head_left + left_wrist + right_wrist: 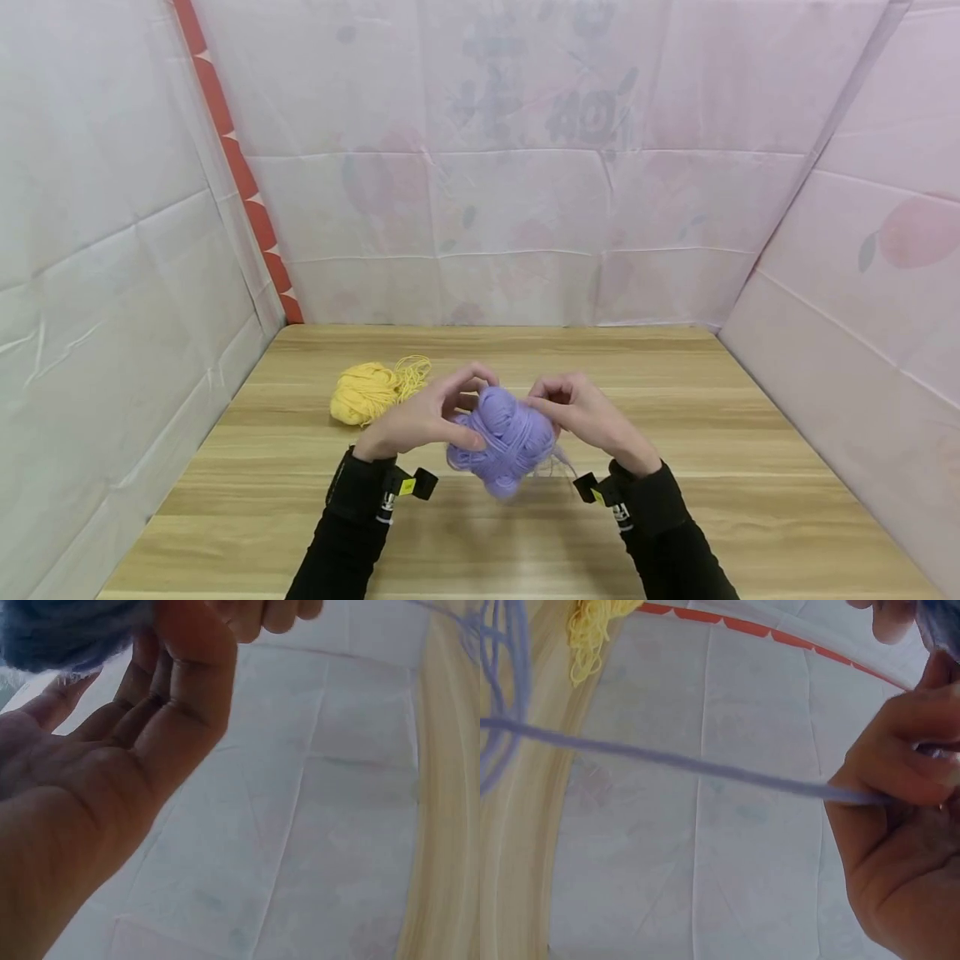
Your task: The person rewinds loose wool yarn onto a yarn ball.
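A purple ball of yarn (513, 437) is held up above the wooden table in the head view. My left hand (431, 412) grips it from the left, thumb at the front and fingers curled over the far side. At its right side, my right hand (588, 417) has its fingers curled and pinches the yarn. In the right wrist view a purple strand (705, 766) runs from the right hand (904, 825) to loose loops (510, 682) at the left. Only part of the ball (71, 634) shows in the left wrist view, above the left palm (97, 780).
A yellow ball of yarn (363, 393) with loose loops lies on the wooden table (720, 517), behind and left of the left hand. Pale printed sheets (517, 208) enclose the table at the back and both sides.
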Tool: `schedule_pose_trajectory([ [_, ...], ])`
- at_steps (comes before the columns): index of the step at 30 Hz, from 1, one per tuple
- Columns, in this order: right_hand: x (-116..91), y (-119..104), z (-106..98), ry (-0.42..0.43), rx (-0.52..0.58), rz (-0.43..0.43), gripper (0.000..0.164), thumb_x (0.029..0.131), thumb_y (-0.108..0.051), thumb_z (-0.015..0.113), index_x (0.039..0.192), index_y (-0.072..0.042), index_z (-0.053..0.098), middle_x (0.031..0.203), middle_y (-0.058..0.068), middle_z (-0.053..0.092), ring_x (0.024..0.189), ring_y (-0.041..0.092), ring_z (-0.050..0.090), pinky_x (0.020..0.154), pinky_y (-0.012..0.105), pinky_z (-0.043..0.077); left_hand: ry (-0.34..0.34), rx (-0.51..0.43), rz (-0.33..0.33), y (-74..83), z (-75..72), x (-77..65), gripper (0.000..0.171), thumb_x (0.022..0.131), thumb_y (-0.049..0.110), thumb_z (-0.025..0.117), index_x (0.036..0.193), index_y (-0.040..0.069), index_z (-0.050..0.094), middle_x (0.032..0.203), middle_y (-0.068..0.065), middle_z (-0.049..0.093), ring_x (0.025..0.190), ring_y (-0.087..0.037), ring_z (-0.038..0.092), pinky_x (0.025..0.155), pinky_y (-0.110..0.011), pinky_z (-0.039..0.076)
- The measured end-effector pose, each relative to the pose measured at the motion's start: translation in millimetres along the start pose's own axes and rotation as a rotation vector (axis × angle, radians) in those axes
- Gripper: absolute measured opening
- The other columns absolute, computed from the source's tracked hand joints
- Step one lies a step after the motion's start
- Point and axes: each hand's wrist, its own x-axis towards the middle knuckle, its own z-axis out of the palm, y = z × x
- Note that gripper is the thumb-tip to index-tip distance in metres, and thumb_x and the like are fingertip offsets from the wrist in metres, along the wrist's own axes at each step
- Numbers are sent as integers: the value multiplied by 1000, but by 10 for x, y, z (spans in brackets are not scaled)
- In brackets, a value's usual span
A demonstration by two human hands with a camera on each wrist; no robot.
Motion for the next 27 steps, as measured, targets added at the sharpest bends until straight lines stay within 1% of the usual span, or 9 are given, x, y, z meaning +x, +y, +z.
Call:
schedule_pose_trajectory([
  [3, 16, -12, 34, 69, -19, 23, 23, 97, -21, 58, 81, -5, 62, 63, -1, 50, 53, 8, 46, 49, 22, 43, 5, 106, -40, -19, 12, 16, 51, 79, 14, 71, 122, 16, 45, 111, -10, 57, 101, -22, 60, 87, -37, 54],
  [5, 22, -12, 53, 107, -13, 16, 23, 98, -22, 57, 82, -4, 61, 61, 0, 46, 50, 13, 44, 48, 25, 43, 26, 167, -49, -30, 17, 26, 50, 77, 15, 70, 122, 17, 46, 108, -9, 59, 97, -21, 59, 85, -36, 54],
  [8, 27, -11, 76, 160, -2, -21, 20, 98, -18, 57, 86, -2, 63, 59, 0, 45, 49, 15, 44, 46, 28, 43, 82, 218, -66, -45, 17, 38, 51, 76, 17, 71, 121, 18, 48, 105, -8, 60, 94, -21, 60, 81, -36, 55],
  [11, 29, -21, 90, 194, 4, -64, 16, 97, -14, 58, 92, -1, 66, 60, -2, 47, 48, 11, 43, 44, 28, 41, 167, 247, -74, -53, 13, 56, 50, 76, 16, 72, 121, 18, 48, 105, -9, 60, 92, -21, 60, 78, -36, 55],
  [13, 29, -28, 96, 200, 7, -93, 14, 96, -12, 58, 96, -2, 67, 60, -3, 47, 49, 7, 42, 43, 25, 39, 227, 243, -80, -55, 10, 71, 50, 77, 14, 73, 120, 17, 48, 105, -10, 58, 90, -22, 61, 77, -36, 55],
  [16, 30, -46, 109, 188, 13, -145, 13, 96, -10, 57, 100, -1, 67, 60, 1, 47, 48, 7, 42, 42, 24, 38, 320, 211, -98, -54, 10, 91, 48, 78, 12, 75, 117, 16, 48, 104, -13, 57, 87, -22, 62, 74, -36, 56],
  [19, 29, -60, 121, 168, 18, -180, 13, 97, -8, 56, 100, -1, 67, 59, 7, 47, 47, 10, 42, 42, 25, 38, 414, 143, -119, -52, 16, 98, 49, 79, 11, 75, 118, 15, 46, 106, -14, 54, 85, -22, 64, 71, -35, 57],
  [21, 27, -67, 132, 154, 21, -198, 13, 97, -7, 56, 100, -1, 67, 60, 8, 49, 47, 12, 42, 41, 25, 39, 476, 92, -124, -56, 18, 101, 50, 80, 11, 75, 119, 15, 44, 110, -14, 53, 86, -22, 64, 72, -36, 58],
  [27, 27, -79, 184, 109, 25, -200, 14, 97, -7, 55, 99, -1, 68, 64, 2, 53, 47, 17, 44, 43, 25, 42, 624, -10, -68, -66, 15, 114, 51, 83, 11, 74, 121, 13, 40, 118, -16, 52, 91, -23, 65, 78, -40, 57],
])
